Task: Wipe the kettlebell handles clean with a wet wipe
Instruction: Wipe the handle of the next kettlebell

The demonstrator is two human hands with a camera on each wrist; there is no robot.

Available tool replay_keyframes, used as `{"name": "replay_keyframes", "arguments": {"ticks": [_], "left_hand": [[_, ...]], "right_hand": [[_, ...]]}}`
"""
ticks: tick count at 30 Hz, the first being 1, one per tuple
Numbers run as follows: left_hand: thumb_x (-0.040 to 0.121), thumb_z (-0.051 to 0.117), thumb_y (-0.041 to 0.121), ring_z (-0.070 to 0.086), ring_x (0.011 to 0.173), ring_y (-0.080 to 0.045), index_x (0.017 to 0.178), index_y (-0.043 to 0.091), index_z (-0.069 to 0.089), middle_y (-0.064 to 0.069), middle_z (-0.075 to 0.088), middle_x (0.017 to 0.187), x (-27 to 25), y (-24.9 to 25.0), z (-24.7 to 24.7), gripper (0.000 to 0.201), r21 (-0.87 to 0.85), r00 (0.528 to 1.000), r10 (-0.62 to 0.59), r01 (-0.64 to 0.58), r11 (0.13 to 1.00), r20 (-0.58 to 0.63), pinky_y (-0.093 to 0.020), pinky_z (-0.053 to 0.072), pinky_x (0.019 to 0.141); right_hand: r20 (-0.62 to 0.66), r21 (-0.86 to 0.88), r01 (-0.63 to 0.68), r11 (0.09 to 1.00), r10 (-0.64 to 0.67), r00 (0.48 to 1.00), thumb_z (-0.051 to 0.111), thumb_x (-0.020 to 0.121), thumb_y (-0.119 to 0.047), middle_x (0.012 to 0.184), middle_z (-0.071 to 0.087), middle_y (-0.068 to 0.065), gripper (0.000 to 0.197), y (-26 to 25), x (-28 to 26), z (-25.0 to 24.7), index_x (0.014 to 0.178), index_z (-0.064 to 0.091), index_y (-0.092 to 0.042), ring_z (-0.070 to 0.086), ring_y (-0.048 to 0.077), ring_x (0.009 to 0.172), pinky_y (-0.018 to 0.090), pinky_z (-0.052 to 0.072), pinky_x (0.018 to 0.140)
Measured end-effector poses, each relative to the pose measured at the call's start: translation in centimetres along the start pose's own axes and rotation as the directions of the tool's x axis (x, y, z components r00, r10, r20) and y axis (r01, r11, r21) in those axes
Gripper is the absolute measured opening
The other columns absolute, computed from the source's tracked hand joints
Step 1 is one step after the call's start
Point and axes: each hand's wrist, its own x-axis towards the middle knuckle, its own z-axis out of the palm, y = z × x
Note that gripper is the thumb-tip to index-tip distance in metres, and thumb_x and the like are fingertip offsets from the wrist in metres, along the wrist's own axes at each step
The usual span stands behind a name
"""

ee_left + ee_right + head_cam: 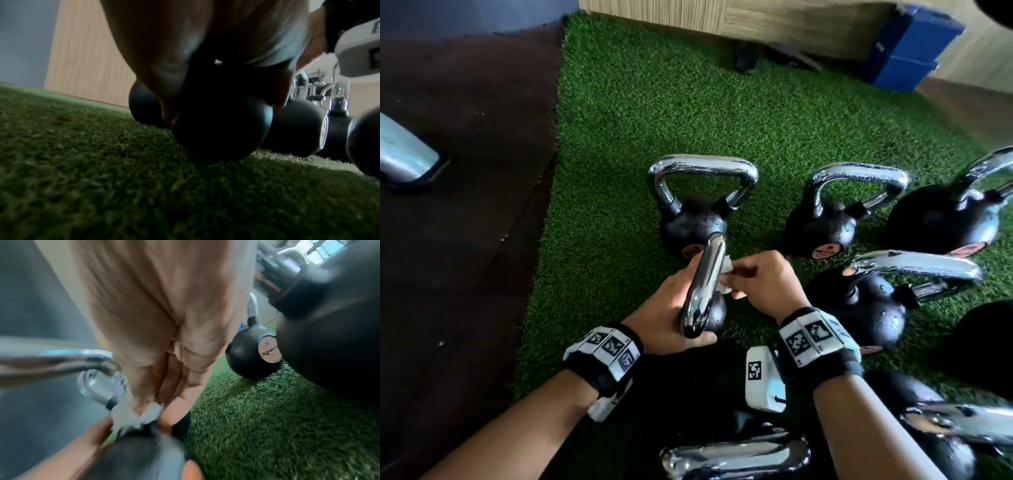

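A small black kettlebell [714, 313] with a chrome handle [705, 274] is tilted on the green turf. My left hand [671, 308] grips its round body from the left; the left wrist view shows my palm [185, 48] wrapped over the dark ball [222, 129]. My right hand [746, 277] pinches a crumpled white wet wipe [725, 274] against the right side of the handle. In the right wrist view the wipe [139, 415] sits at the fingertips [174, 410], where the chrome handle [98, 382] meets the ball.
Several more chrome-handled kettlebells stand on the turf [619, 102]: one just behind [695, 219], others to the right [825, 222] [866, 305] and near my arms [736, 455]. A dark rubber mat [465, 205] lies to the left and blue boxes [907, 48] far right.
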Motion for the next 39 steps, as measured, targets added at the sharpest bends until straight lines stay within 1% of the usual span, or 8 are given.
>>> {"name": "replay_keyframes", "arguments": {"ticks": [6,10,16,20,23,26,30,39], "left_hand": [[0.068,0.092,0.016,0.043,0.140,0.002,0.157,0.037,0.023,0.026,0.042,0.152,-0.1,-0.3,-0.1,0.115,0.039,1.000,0.000,0.000,0.999,0.002,-0.006,0.030,0.109],[0.069,0.091,0.017,0.046,0.116,0.026,0.156,0.042,0.017,0.028,0.055,0.124,-0.7,-0.5,-0.1,0.117,0.045,0.999,-0.040,0.041,0.998,-0.005,0.003,0.033,0.097],[0.063,0.092,0.039,0.041,0.130,0.013,0.155,0.047,0.017,0.029,0.044,0.140,-0.6,-1.2,0.0,0.119,0.096,0.988,-0.153,0.155,0.983,-0.024,0.002,0.028,0.100],[0.061,0.092,0.044,0.047,0.122,0.013,0.140,0.064,0.023,0.030,0.047,0.131,-0.6,-1.7,-0.2,0.106,0.081,0.982,-0.187,0.190,0.978,-0.036,0.001,0.033,0.097],[0.063,0.094,0.040,0.061,0.110,0.002,0.128,0.043,0.049,0.017,0.061,0.118,-0.6,-1.8,-0.3,0.079,0.008,0.959,-0.280,0.281,0.960,-0.035,-0.015,0.047,0.098],[0.064,0.095,0.033,0.063,0.113,-0.002,0.127,0.022,0.057,0.007,0.066,0.120,-0.4,-1.8,-0.6,0.075,-0.045,0.946,-0.324,0.323,0.945,-0.021,-0.019,0.048,0.101],[0.057,0.091,0.044,0.066,0.107,-0.004,0.121,0.018,0.061,0.005,0.068,0.113,-0.1,-1.4,-0.7,0.074,-0.034,0.932,-0.361,0.360,0.932,-0.018,-0.037,0.052,0.103],[0.059,0.093,0.042,0.058,0.124,0.000,0.137,0.032,0.050,0.017,0.062,0.131,-0.4,-0.9,-1.0,0.089,-0.078,0.921,-0.390,0.388,0.918,-0.003,-0.032,0.045,0.111]], "right_hand": [[-0.065,-0.089,0.002,0.996,-0.008,0.998,0.079,0.083,-0.017,0.075,0.075,0.004,0.007,-1.5,0.1,0.9,0.087,0.080,-0.012,0.070,0.019,0.073,0.028,0.056,0.069],[-0.233,-0.047,0.133,0.990,-0.140,0.962,0.077,0.085,-0.011,0.071,0.072,-0.008,0.011,-2.1,0.4,0.7,0.090,0.082,-0.018,0.068,0.006,0.066,0.024,0.055,0.064],[-0.211,-0.099,0.188,0.977,-0.205,0.956,0.078,0.083,-0.008,0.085,0.078,0.002,0.016,-2.1,0.6,0.8,0.099,0.081,-0.013,0.069,0.013,0.076,0.035,0.056,0.076],[-0.314,-0.157,0.366,0.917,-0.398,0.862,0.076,0.080,0.005,0.088,0.075,0.005,0.029,-3.4,0.5,-0.4,0.105,0.079,-0.008,0.066,0.012,0.076,0.024,0.055,0.072],[-0.222,-0.227,0.531,0.816,-0.575,0.788,0.070,0.081,0.010,0.085,0.070,0.005,0.032,-5.3,-0.1,-0.7,0.103,0.079,-0.011,0.062,0.012,0.070,0.010,0.047,0.065],[-0.132,-0.257,0.553,0.792,-0.596,0.792,0.067,0.084,0.009,0.083,0.066,0.008,0.032,-6.5,0.6,-1.2,0.105,0.079,-0.012,0.062,0.018,0.070,0.024,0.051,0.065],[-0.149,-0.271,0.495,0.826,-0.544,0.826,0.070,0.087,0.004,0.084,0.068,0.011,0.021,-6.7,0.6,-1.7,0.105,0.078,-0.004,0.062,0.020,0.072,0.033,0.051,0.068],[-0.032,-0.264,0.593,0.760,-0.622,0.783,0.077,0.079,0.002,0.075,0.071,-0.006,0.026,-6.5,-2.0,-1.5,0.099,0.080,-0.014,0.056,-0.002,0.057,0.003,0.042,0.058]]}}
